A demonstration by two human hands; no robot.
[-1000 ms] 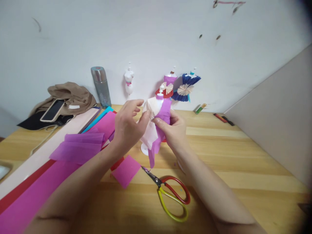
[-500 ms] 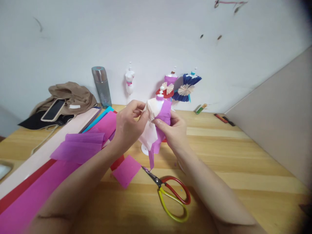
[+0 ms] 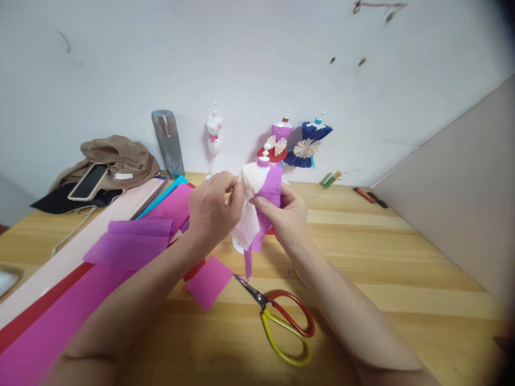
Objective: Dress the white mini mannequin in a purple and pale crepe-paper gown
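Observation:
A small white mannequin [image 3: 263, 161] on a round base stands mid-table, wrapped in cream paper [image 3: 248, 221] on its left and purple paper [image 3: 270, 193] on its right. My left hand [image 3: 211, 212] pinches the cream paper at the mannequin's shoulder, fingers closed. My right hand [image 3: 287, 214] grips the mannequin's body over the purple paper, thumb pressed on its front. A purple strip hangs down below the figure.
Red and yellow scissors [image 3: 281, 319] lie on the wooden table [image 3: 402, 279] in front. Pink, purple, red and blue paper sheets [image 3: 129, 241] lie at left. At the back are a steel flask [image 3: 168, 142], another bare mannequin [image 3: 213, 134], dressed mannequins [image 3: 300, 142], and a phone [image 3: 87, 181] on cloth.
My left fingers, spread a second ago, have closed into a pinch on the cream paper at the shoulder. The right hand and mannequin have barely moved.

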